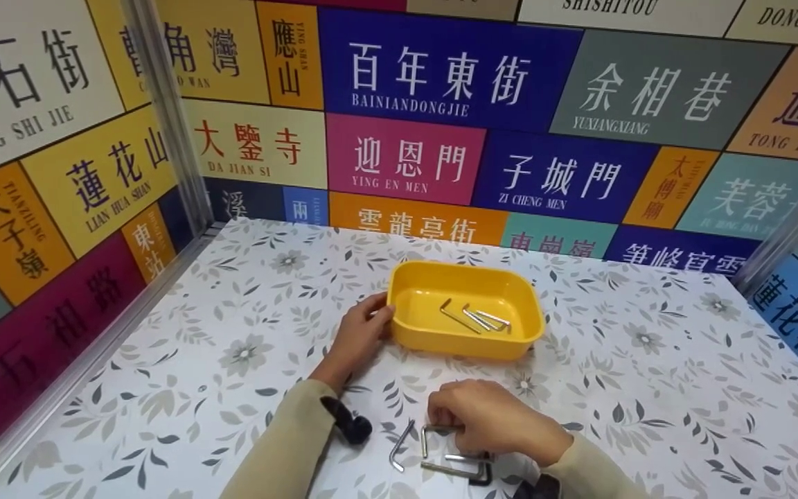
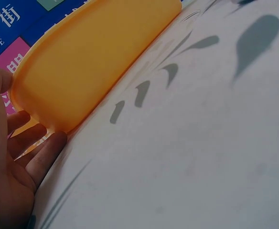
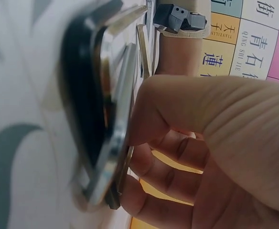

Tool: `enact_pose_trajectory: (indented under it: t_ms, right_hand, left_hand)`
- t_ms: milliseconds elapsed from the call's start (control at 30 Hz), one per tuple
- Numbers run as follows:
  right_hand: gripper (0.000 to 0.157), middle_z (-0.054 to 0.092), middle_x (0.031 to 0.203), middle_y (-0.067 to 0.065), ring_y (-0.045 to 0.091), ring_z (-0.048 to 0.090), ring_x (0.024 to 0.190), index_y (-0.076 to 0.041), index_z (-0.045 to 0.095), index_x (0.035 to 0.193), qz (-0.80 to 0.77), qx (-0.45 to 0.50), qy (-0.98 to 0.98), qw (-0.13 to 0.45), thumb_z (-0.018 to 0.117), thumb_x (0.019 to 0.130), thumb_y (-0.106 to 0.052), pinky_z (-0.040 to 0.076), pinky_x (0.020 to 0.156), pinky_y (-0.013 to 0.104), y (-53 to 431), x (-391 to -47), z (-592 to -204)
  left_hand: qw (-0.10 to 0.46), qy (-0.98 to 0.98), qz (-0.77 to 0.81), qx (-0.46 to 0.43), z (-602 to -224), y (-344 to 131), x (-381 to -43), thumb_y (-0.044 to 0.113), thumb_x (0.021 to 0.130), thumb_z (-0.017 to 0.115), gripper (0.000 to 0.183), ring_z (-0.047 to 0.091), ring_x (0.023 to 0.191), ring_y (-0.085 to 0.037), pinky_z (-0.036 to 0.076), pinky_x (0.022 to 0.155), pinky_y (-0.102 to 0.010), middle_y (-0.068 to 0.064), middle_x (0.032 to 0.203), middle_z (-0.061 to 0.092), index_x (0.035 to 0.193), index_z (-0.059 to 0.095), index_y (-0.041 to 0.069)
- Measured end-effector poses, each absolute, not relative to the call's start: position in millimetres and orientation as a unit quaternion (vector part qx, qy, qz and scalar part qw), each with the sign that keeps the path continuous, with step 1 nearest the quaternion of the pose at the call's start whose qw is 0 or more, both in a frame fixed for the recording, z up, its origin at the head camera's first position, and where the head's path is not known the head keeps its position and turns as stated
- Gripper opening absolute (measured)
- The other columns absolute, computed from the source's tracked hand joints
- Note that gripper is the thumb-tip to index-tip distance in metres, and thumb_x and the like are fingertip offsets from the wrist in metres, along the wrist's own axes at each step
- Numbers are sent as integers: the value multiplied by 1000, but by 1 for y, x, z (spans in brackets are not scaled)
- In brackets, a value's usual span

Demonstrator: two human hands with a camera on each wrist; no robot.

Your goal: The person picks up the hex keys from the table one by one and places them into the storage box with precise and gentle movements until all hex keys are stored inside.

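A yellow plastic bin (image 1: 468, 343) stands on the table with several L-shaped hex keys (image 1: 475, 317) lying inside. My left hand (image 1: 361, 329) holds its left end, thumb by the rim and fingers bent against the end wall in the left wrist view. In front of the bin, my right hand (image 1: 492, 419) is low over a group of loose hex keys (image 1: 451, 470). Its curled thumb and fingers pinch a silver hex key (image 3: 120, 129) close to the tabletop; the fingertips are partly hidden. Another hex key (image 1: 401, 447) lies to the left of that group.
A white tablecloth (image 1: 246, 409) with grey leaves and flowers covers the table. Colourful sign-covered walls (image 1: 440, 62) stand behind it and at the sides. A black wrist device (image 1: 354, 426) sits on the left sleeve.
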State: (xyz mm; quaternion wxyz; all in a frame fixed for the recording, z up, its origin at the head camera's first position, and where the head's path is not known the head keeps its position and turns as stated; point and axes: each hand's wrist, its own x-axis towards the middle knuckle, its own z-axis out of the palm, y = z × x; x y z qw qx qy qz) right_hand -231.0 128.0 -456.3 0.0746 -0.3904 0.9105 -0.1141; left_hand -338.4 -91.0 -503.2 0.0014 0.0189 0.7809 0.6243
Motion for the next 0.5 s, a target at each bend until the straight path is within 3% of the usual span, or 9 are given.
enact_pose_trajectory:
  t_ms: [500]
  right_hand:
    - [36,56,75,-13,1,45,66,-22,66,85,-99,-399,910,59,69,58,2,39,63,20,128,-230,-457]
  left_hand:
    - [-1,774,633,33,-504,-91,-338,34,100,53,50,64,116,-19,55,101,-36,-4,146,59,147,54,16]
